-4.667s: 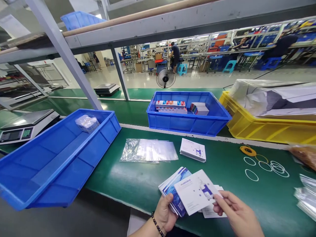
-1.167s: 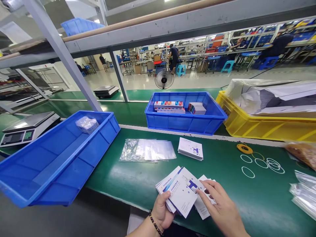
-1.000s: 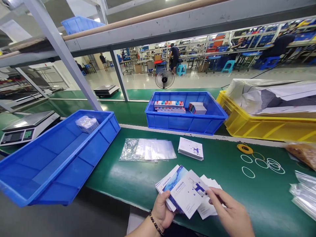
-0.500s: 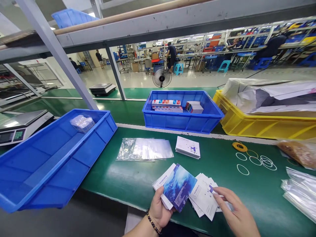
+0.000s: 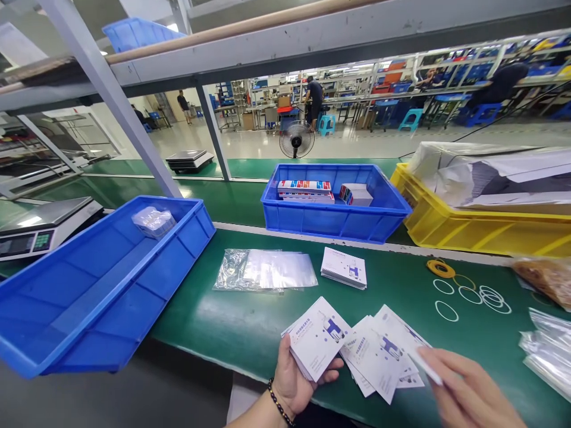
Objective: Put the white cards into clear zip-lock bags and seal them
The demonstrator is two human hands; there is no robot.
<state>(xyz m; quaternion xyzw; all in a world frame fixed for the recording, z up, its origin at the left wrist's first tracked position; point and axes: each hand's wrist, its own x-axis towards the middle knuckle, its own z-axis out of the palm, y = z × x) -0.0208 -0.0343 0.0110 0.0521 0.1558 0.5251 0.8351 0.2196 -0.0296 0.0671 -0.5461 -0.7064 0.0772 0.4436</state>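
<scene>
My left hand [image 5: 297,377] grips a small stack of white printed booklets [image 5: 320,339], thumb on the near edge and fingers underneath. The top one shows a purple figure and small print. My right hand [image 5: 464,380], slightly blurred, pinches a single white booklet [image 5: 408,333] by its edge, tilted over a fanned pile of booklets [image 5: 372,362] on the bench. A squared stack of the same booklets [image 5: 343,267] lies farther back. Clear plastic bags [image 5: 267,270] lie flat to its left.
White and yellow rubber bands [image 5: 446,310] lie at the right, near more plastic bags [image 5: 546,351]. A long blue bin [image 5: 178,267] overhangs the left edge. Behind stand a blue bin [image 5: 334,223] of boxes and a yellow crate [image 5: 491,235]. A shelf beam [image 5: 285,47] crosses overhead.
The blue cover on top of my left hand's stack has given way to a white one. My right hand has moved right and now holds a booklet lifted off the fanned pile.
</scene>
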